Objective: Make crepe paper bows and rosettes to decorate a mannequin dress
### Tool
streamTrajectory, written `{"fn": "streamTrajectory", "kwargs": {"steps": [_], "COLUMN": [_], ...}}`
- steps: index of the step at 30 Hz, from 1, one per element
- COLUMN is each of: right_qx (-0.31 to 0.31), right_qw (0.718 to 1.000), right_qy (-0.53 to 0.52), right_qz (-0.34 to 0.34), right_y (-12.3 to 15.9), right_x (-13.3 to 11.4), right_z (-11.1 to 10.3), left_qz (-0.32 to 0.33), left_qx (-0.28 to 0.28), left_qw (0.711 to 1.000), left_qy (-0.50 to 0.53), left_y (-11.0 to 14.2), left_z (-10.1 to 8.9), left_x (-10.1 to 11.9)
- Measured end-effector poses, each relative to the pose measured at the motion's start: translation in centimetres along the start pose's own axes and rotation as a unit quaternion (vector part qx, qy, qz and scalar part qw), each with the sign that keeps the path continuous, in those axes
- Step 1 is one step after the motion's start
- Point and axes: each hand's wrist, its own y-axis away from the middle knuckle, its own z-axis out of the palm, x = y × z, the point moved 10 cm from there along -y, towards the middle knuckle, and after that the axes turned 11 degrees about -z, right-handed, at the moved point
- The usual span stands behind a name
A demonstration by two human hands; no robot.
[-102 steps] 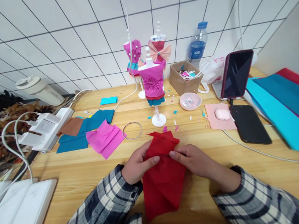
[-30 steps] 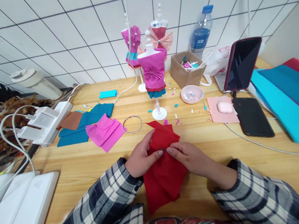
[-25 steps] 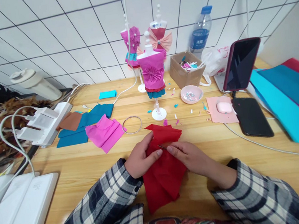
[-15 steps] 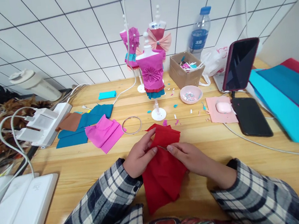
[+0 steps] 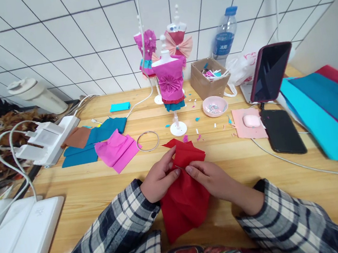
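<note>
A soft red sheet, crepe paper or thin cloth, hangs loosely folded between my hands near the front of the table. My left hand is closed on its left edge, with the thumb lying on top. From the other side, my right hand pinches the sheet between thumb and forefinger. A thin, dark, needle-like piece shows at my right fingertips and points toward my left thumb. Whether it passes through the sheet is too small to tell. The fingers beneath the sheet are hidden.
Beyond my hands stands a small dress form in magenta, with two more behind. A metal ring and a magenta piece lie left. A pink bowl, a cardboard box and a phone sit right.
My right hand has moved slightly left, closer to my left thumb, with the needle-like piece. The top of the red sheet has shifted and its folds look different.
</note>
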Motion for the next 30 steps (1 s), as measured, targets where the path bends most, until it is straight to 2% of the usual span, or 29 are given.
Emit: {"fn": "streamTrajectory", "kwargs": {"steps": [4,9,15,20,25,30], "right_qx": [-0.007,-0.009,-0.016,-0.015,-0.001,-0.017], "right_qw": [1.000,1.000,1.000,1.000,1.000,1.000], "right_qy": [0.002,0.004,-0.014,0.005,0.020,0.022], "right_qz": [0.003,0.001,0.005,-0.005,-0.010,-0.007], "right_y": [0.0,-0.1,0.2,0.1,0.0,-0.1], "right_x": [0.0,-0.2,-0.2,-0.4,-0.5,-0.3], "right_z": [0.0,0.0,0.0,0.1,-0.1,0.4], "left_qz": [0.010,0.011,0.010,0.032,0.032,0.024], "left_qx": [0.004,-0.025,-0.017,-0.012,0.013,0.012], "left_qw": [1.000,1.000,1.000,0.996,0.976,0.975], "left_qy": [-0.009,0.003,0.000,-0.086,-0.213,-0.219], "left_y": [0.1,0.0,0.0,0.1,0.2,0.1], "left_z": [0.0,0.7,0.4,0.8,1.1,1.1], "left_x": [0.6,0.7,0.5,1.7,2.0,1.5]}}
